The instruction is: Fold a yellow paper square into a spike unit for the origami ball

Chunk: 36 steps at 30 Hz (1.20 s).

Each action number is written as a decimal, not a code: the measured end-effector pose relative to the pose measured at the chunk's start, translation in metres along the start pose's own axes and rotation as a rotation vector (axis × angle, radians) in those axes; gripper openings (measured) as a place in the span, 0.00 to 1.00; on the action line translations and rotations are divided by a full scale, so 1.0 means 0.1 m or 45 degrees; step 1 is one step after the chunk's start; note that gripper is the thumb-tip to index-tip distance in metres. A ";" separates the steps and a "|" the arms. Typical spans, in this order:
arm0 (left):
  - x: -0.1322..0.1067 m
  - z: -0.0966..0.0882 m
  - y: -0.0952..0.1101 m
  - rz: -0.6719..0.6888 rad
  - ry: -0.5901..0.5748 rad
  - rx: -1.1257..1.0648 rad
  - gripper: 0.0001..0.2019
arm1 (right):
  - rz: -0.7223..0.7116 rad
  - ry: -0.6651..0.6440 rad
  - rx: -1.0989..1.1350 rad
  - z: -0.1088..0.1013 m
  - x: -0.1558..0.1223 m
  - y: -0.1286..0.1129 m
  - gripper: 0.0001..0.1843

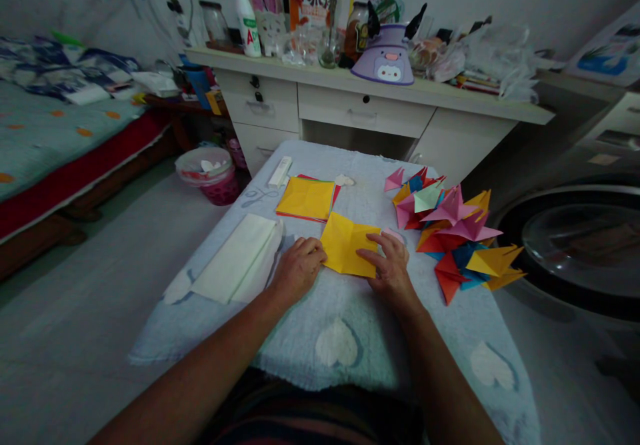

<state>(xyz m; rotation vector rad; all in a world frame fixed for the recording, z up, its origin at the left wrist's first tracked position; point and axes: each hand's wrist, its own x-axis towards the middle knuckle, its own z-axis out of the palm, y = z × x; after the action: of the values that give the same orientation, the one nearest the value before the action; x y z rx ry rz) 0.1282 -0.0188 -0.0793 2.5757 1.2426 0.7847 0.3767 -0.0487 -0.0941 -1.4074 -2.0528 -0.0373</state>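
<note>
A square of yellow origami paper (345, 245) with crease lines lies partly unfolded on the cloth-covered table in front of me. My left hand (300, 265) pinches its left edge, fingertips pressed together at the corner. Over its right part, my right hand (390, 265) rests with fingers spread, the fingertips touching the paper. Just beyond is a stack of coloured paper squares (306, 196), a creased yellow sheet on top and red edges showing below. To the right, folded paper cranes (455, 215) in pink, red, blue, yellow and pale green lie in a heap.
A pale folded packet (235, 258) lies left of my left hand, and a small white box (280, 172) sits near the table's far left corner. Beyond stands a cluttered desk (360, 92). A pink bin (215, 178) is on the floor; a washing machine (585, 165) stands right.
</note>
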 end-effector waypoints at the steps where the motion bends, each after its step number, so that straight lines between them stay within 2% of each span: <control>1: -0.01 0.01 -0.01 -0.011 -0.008 -0.031 0.08 | -0.015 -0.034 0.011 0.01 0.00 -0.01 0.27; 7: -0.02 0.01 -0.03 -0.045 -0.070 -0.051 0.09 | -0.054 -0.165 0.087 0.03 0.01 -0.06 0.20; 17: -0.06 -0.01 -0.07 -0.050 -0.065 0.027 0.07 | -0.162 -0.324 0.298 -0.11 0.06 -0.29 0.10; 27: -0.05 -0.05 -0.09 -0.128 -0.079 -0.067 0.07 | 0.014 -0.359 0.389 -0.09 0.07 -0.27 0.08; 36: -0.03 -0.02 -0.10 -0.195 -0.092 -0.091 0.04 | 0.214 -0.278 0.320 -0.03 0.04 -0.22 0.06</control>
<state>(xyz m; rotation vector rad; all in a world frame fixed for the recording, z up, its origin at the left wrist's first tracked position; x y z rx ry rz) 0.1184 -0.0147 -0.0822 2.3964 1.3452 0.6863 0.3586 -0.0559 -0.0829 -1.4695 -2.0175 0.4474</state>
